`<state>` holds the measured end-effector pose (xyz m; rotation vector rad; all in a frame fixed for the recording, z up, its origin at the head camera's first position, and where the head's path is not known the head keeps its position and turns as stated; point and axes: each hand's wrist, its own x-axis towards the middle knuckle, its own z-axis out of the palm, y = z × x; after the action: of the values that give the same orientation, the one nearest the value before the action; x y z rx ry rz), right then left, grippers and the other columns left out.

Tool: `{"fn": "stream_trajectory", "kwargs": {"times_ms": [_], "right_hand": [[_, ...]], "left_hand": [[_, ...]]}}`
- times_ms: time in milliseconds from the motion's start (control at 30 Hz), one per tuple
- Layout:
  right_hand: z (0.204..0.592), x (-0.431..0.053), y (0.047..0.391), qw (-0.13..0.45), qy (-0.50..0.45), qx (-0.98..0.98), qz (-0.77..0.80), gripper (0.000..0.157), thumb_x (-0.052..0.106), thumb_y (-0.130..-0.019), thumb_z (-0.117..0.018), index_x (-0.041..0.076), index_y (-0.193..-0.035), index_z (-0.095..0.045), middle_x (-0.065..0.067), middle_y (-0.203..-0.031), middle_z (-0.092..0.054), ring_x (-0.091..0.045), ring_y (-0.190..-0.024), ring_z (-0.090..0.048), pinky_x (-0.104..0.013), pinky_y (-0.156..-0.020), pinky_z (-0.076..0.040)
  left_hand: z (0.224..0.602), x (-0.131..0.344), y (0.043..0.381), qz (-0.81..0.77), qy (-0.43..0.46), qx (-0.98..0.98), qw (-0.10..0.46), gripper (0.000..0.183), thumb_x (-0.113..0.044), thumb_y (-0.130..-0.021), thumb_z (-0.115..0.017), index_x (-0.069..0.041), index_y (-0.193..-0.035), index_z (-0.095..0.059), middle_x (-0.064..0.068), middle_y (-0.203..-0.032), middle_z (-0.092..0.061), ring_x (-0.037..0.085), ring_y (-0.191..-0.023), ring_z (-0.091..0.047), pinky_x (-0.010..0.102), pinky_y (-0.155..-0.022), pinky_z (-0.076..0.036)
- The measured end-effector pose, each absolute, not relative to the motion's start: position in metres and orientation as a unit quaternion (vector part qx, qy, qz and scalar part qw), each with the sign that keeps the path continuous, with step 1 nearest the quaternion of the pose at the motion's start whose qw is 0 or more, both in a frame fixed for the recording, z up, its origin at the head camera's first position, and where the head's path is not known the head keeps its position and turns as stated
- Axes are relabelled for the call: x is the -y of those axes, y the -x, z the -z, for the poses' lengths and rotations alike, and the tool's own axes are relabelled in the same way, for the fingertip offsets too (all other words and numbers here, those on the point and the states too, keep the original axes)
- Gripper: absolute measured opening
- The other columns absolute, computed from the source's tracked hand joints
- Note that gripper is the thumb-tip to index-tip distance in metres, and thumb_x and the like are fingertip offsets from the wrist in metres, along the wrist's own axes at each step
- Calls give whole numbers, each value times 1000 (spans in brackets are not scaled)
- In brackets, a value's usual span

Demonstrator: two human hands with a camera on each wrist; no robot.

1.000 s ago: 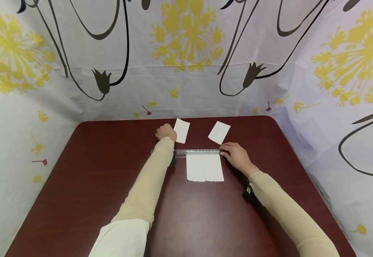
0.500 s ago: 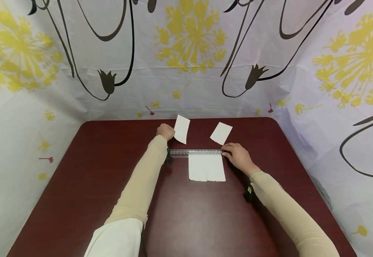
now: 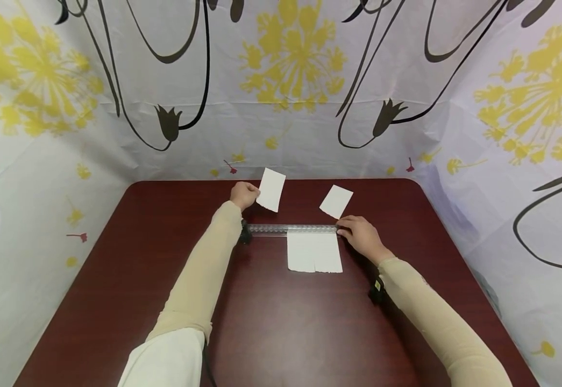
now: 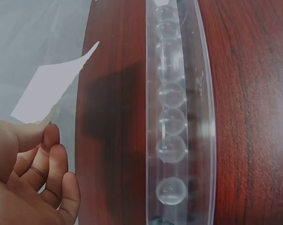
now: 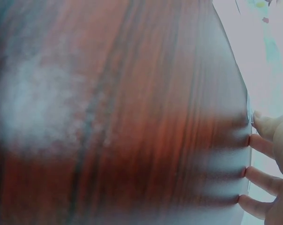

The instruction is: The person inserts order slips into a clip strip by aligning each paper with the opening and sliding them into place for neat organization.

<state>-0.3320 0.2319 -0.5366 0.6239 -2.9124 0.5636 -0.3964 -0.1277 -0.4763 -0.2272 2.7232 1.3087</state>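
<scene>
My left hand (image 3: 244, 194) pinches a white piece of paper (image 3: 271, 190) by its lower left edge. In the left wrist view, that paper (image 4: 52, 91) is raised, its shadow on the table, with the thumb and forefinger at its corner and the other fingers curled. A clear plastic ruler (image 3: 267, 229) with a row of round shapes lies crosswise before me. Under it sits the top of a white sheet (image 3: 313, 253) with a slit at its lower edge. My right hand (image 3: 362, 236) rests at the ruler's right end, fingers (image 5: 261, 180) fairly straight, tips on the table.
A second small piece of white paper (image 3: 336, 201) lies beyond the ruler, close to my right hand. The dark red wooden table (image 3: 174, 269) ends at a far edge, with a patterned white cloth (image 3: 203, 134) hanging behind it and at both sides.
My left hand has moved left and slightly up, and now pinches the left piece of paper, which is lifted and shifted toward the far edge. My right hand stays at the ruler's end.
</scene>
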Motion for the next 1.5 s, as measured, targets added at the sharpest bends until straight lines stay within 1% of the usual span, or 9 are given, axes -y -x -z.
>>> {"fn": "stream_trajectory", "kwargs": {"times_ms": [133, 300, 567, 667, 767, 867, 1000, 1300, 1500], "right_hand": [[537, -232, 332, 55, -209, 958, -189, 30, 21, -96, -64, 9, -123, -69, -14, -126, -67, -39, -122, -57, -57, -95, -51], [539, -233, 332, 58, -212, 958, -186, 29, 21, -97, -64, 9, -123, -69, -14, -126, -67, -39, -121, -57, -58, -94, -51], [536, -232, 333, 54, -207, 959, -188, 29, 21, -96, -64, 9, -123, -69, -13, -125, -67, -38, -122, -57, -57, -95, -51], [536, -231, 333, 55, -207, 959, -184, 29, 21, -97, -64, 9, -123, -69, -13, -125, -67, -39, -122, -57, -57, -95, -51], [536, -232, 333, 55, -206, 960, -183, 29, 21, -97, -64, 9, -123, -69, -13, -126, -67, -38, -122, -57, -57, -95, -51], [537, -232, 333, 55, -206, 960, -184, 29, 22, -97, -64, 9, -123, -69, -13, -126, -67, -38, -122, -57, -57, -95, -51], [537, -233, 333, 57, -207, 959, -186, 29, 21, -97, -64, 9, -123, -69, -13, -125, -67, -38, -122, -57, -57, -95, -51], [539, -230, 333, 58, -211, 958, -187, 30, 21, -97, -64, 9, -124, -69, -13, -125, -67, -38, -122, -57, -57, -94, -51], [539, -233, 334, 61, -210, 957, -189, 30, 21, -97, -64, 9, -124, -69, -13, -125, -67, -38, -121, -57, -57, -93, -51]], "left_hand": [[478, 131, 393, -447, 70, -890, 49, 29, -20, -99, -58, -2, -119, -68, 18, -124, -68, 34, -114, -63, 44, -98, -52], [477, 136, 385, -471, 63, -879, 38, 29, -21, -99, -57, -1, -118, -68, 20, -120, -69, 35, -108, -65, 43, -93, -54], [484, 158, 376, -478, 59, -876, 27, 31, -25, -98, -59, -1, -114, -71, 23, -113, -70, 36, -102, -67, 33, -80, -52], [486, 168, 371, -500, 64, -863, 35, 31, -22, -98, -60, 0, -117, -69, 24, -117, -68, 37, -104, -66, 35, -84, -53], [488, 178, 364, -533, 61, -843, 44, 33, -18, -98, -58, 3, -123, -65, 24, -123, -64, 38, -106, -64, 43, -94, -54], [490, 190, 355, -552, 60, -830, 51, 36, -18, -99, -56, 4, -127, -62, 23, -125, -62, 33, -100, -64, 46, -99, -53], [492, 207, 339, -553, 74, -827, 58, 37, -22, -100, -56, 2, -128, -61, 18, -116, -62, 23, -93, -61, 46, -98, -53], [493, 241, 307, -541, 107, -833, 49, 39, -27, -99, -57, 2, -124, -63, 2, -92, -63, 17, -84, -61, 44, -93, -54], [494, 247, 301, -532, 109, -839, 48, 37, -26, -98, -59, 2, -121, -65, -4, -83, -62, 21, -85, -62, 40, -88, -54]]}}
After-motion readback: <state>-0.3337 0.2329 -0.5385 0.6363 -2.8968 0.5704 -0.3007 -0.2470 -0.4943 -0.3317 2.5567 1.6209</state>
